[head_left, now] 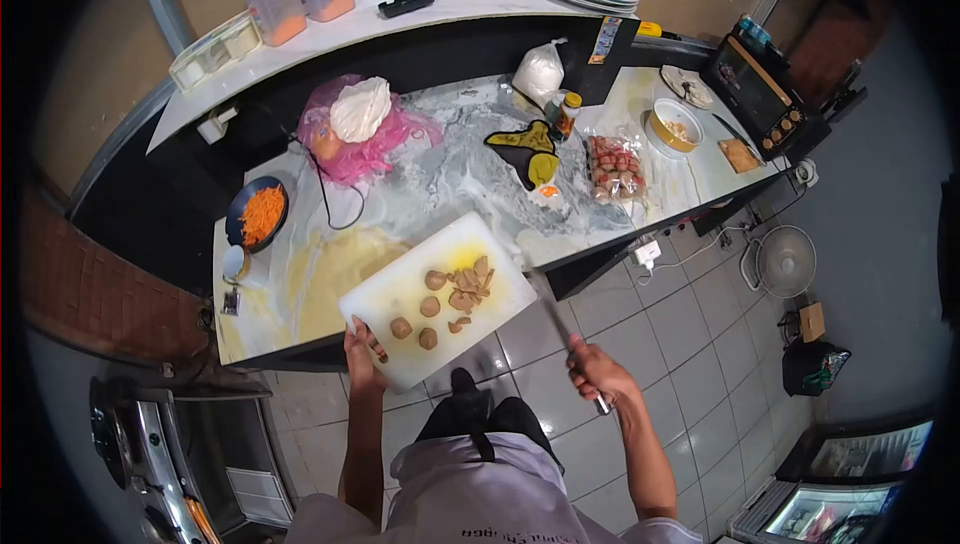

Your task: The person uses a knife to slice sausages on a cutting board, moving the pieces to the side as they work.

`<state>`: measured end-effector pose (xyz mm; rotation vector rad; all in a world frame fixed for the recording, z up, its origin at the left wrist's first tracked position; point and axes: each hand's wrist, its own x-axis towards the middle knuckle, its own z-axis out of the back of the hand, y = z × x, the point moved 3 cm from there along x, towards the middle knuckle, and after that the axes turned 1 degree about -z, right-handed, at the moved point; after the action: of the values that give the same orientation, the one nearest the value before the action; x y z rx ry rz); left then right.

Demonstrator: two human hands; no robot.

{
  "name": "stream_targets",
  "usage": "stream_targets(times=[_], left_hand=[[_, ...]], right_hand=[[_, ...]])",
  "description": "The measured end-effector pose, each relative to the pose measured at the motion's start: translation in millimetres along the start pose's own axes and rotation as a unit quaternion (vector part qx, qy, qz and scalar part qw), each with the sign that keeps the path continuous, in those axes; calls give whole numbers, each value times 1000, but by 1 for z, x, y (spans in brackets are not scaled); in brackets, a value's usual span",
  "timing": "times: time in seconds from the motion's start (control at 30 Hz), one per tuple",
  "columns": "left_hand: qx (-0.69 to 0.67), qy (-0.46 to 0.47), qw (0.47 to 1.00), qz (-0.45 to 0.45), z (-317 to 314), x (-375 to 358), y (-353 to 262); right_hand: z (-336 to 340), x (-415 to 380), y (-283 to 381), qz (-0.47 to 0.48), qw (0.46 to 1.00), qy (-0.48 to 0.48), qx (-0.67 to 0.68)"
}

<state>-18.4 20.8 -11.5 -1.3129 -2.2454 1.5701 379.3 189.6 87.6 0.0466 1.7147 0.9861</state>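
Holding bd [470, 329] + knife [562, 319] nr marbled cntr [450, 134], tiled flr [700, 399] below.

A white board [395, 291] bears brown balls [430, 306] and slices [474, 282], a knife [558, 315] beside it.

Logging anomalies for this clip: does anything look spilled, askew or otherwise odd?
A small orange patch lies on the counter beside the green-and-black cloth, possibly a spill; its makeup is unclear. The cutting board, bearing brown pieces, juts past the counter's edge in the left hand, so pieces might fall.
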Motion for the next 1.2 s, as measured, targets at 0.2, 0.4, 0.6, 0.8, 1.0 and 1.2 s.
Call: stream_targets(times=[0.2, 0.4, 0.6, 0.8, 1.0, 1.2], left_hand=[[23, -83, 996, 12, -76, 61, -13], [77, -78, 994, -10, -109, 116, -11], [122, -91, 988, 4, -118, 155, -19], [119, -200, 973, -2, -166, 163, -30], [464, -250, 828, -190, -141, 188, -28], [373, -232, 857, -269, -185, 157, -54]], right_hand=[[36, 30, 80, 91, 991, -99, -20], [37, 92, 117, 102, 992, 11, -79], [56, 153, 140, 93, 990, 59, -88], [58, 191, 148, 54, 985, 114, -114], [47, 206, 153, 87, 980, 146, -99], [34, 215, 161, 115, 981, 125, -92]])
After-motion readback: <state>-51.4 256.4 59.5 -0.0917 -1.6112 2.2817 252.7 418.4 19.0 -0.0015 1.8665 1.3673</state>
